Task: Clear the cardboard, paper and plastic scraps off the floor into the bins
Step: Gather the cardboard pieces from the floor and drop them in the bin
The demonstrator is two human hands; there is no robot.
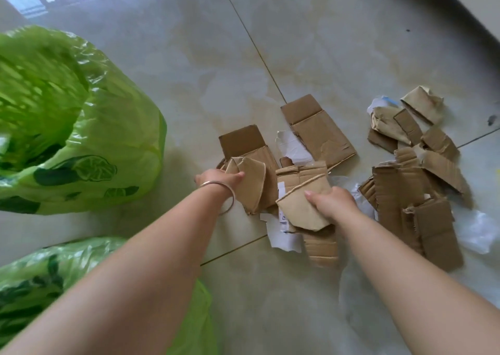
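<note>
Brown cardboard scraps lie scattered on the pale tiled floor, with white paper scraps [292, 146] and clear plastic [476, 230] among them. My left hand [216, 180], a bangle on its wrist, grips a folded cardboard piece [251, 184] by its left edge. My right hand [331, 203] holds a flattened paper cup [300, 205] just above the pile. A larger cardboard flap [319, 130] lies flat beyond both hands. More torn cardboard [416, 192] is heaped to the right.
A bin lined with a green plastic bag [81, 127] stands open at the left. A second green-lined bin [35, 276] sits at the lower left, partly behind my left arm. A dark skirting edge [465, 5] runs along the upper right.
</note>
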